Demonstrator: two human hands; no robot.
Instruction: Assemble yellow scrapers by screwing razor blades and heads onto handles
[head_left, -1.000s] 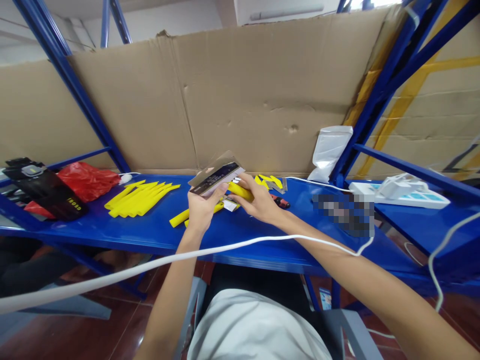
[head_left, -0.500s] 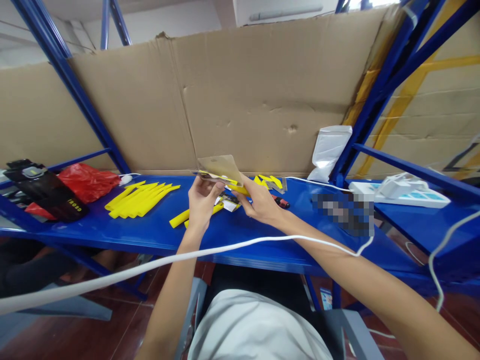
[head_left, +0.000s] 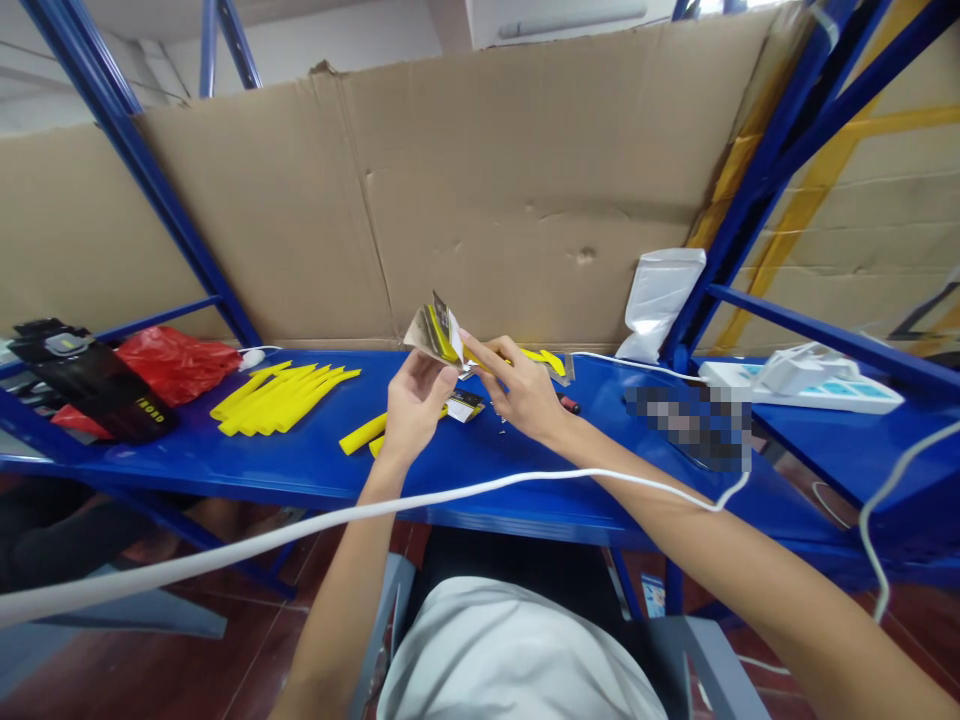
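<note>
My left hand (head_left: 415, 400) grips a small clear plastic package (head_left: 426, 335) from below, thumb in front. Yellow and dark strips and a white card show inside its spread sides, and it is tilted above the table. At the package's right edge is my right hand (head_left: 525, 390), its index finger reaching to the edge and the other fingers bent; what lies between them is hidden. Below the hands, a black, white and yellow printed card (head_left: 465, 405) rests on the table. Next to my left wrist lie yellow tubes (head_left: 364, 433), partly covered by the hand.
Several yellow tapered sleeves (head_left: 281, 400) lie in a row at left, by a black bottle (head_left: 97, 385) and a red plastic bag (head_left: 176, 365). More yellow pieces (head_left: 551, 360) lie behind my right hand. A white cable (head_left: 450, 493) crosses in front; a power strip (head_left: 825, 392) is at right.
The package has turned from lying nearly flat to a steeper tilt, and its sides now stand apart. My left hand has moved slightly right; my right fingers have shifted along its edge.
</note>
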